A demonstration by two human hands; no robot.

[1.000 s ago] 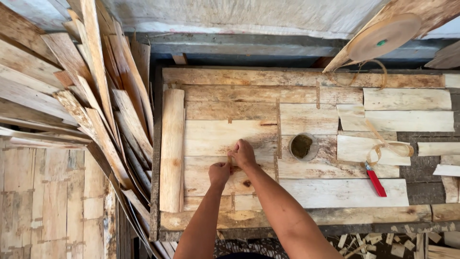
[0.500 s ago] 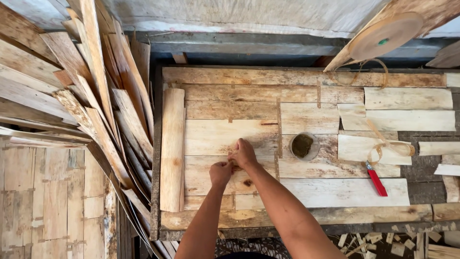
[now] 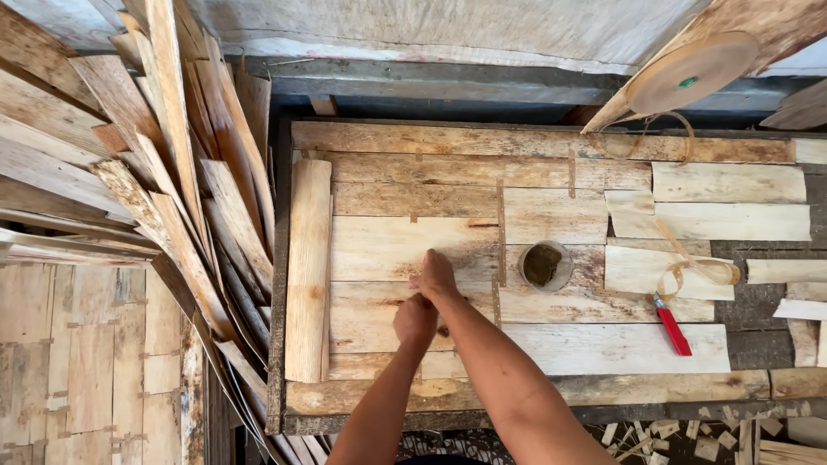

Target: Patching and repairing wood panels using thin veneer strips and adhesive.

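We work on a table (image 3: 534, 392) covered in thin wood veneer sheets (image 3: 405, 245) laid edge to edge and joined with short tape strips. Both hands meet over a seam near the front middle — the right hand (image 3: 435, 275) flat, fingers pressing down, the left hand (image 3: 415, 320) curled in a loose fist on the sheet just behind it; whether it pinches anything, we cannot tell. We judge steady, even pressure along the seam matters most here. Loose veneer strips (image 3: 164, 198) lean in a stack at the left edge. A tape roll (image 3: 689, 73) hangs by the far right corner, a small round pot (image 3: 544, 265) sits mid-table, a red-handled knife (image 3: 672, 325) lies right.
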